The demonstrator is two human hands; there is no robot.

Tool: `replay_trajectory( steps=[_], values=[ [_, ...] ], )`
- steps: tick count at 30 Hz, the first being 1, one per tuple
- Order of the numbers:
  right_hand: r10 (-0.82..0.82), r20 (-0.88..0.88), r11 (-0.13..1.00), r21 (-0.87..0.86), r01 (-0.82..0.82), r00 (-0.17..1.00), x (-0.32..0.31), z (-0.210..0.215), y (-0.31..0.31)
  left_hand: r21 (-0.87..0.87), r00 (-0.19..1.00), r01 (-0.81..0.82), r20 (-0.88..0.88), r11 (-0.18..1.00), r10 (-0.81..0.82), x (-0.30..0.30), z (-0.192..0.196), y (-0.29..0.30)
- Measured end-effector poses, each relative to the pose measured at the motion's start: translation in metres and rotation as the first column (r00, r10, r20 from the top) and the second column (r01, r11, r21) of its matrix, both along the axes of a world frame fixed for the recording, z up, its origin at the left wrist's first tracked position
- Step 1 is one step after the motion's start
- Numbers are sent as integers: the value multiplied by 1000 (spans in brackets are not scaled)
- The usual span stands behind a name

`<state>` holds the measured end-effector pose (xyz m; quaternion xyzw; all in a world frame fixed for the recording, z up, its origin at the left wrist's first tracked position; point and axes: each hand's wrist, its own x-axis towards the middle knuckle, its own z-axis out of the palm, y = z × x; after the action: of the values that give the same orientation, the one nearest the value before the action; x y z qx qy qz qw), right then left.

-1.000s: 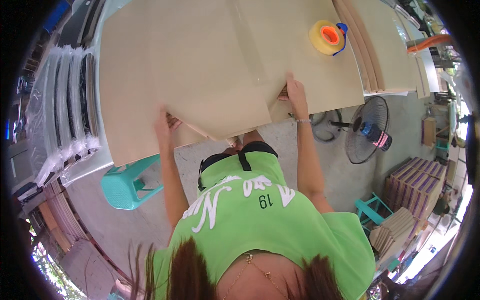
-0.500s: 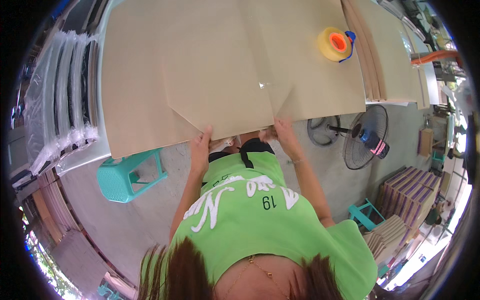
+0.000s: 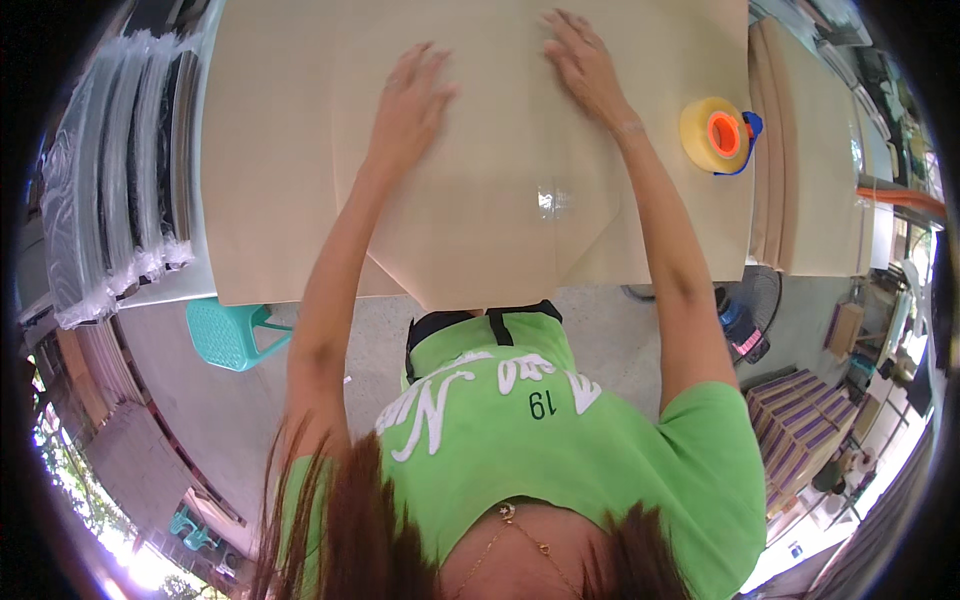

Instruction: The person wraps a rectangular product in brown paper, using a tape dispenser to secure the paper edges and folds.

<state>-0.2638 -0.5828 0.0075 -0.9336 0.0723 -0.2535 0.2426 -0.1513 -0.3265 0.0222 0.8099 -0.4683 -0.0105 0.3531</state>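
Note:
Brown cardboard (image 3: 285, 180) is spread over the table in front of me, a folded piece on top with slanted corners at its near edge. A small shiny strip of clear tape (image 3: 553, 202) sits on that piece. My left hand (image 3: 412, 105) is over the cardboard, left of the middle, fingers spread and somewhat blurred. My right hand (image 3: 585, 65) reaches farther, right of the middle, with its fingers stretched out. Neither hand holds anything. A roll of yellowish tape (image 3: 712, 135) with an orange core and a blue part lies on the cardboard to the right.
Plastic-wrapped flat panels (image 3: 120, 170) stand at the table's left. More stacked cardboard (image 3: 815, 150) lies on the right. Beneath the table edge are a teal stool (image 3: 225, 335) at left and a fan (image 3: 745, 310) at right. Striped stacked boxes (image 3: 800, 425) stand farther right.
Both hands have let go of the near edge of the folded cardboard and moved forward over its surface. The tape roll appears lower and farther right as the view shifted.

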Motion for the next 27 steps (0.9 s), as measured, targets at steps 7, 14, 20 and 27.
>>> replay_trajectory(
  steps=[7,14,20,27],
  values=[
    [186,-262,930,-266,-256,947,-13,-14,55,330,927,135,291,935,-236,-7,-32,-24],
    [278,-425,889,-225,-398,861,-97,12,86,396,899,333,140,856,-415,-72,-11,24],
    [258,-502,888,-213,-407,826,-129,18,85,406,894,361,104,840,-435,-84,-6,41],
    [125,-472,803,-469,-368,873,-135,2,86,455,842,164,398,875,-365,-92,-27,38]
  ],
)
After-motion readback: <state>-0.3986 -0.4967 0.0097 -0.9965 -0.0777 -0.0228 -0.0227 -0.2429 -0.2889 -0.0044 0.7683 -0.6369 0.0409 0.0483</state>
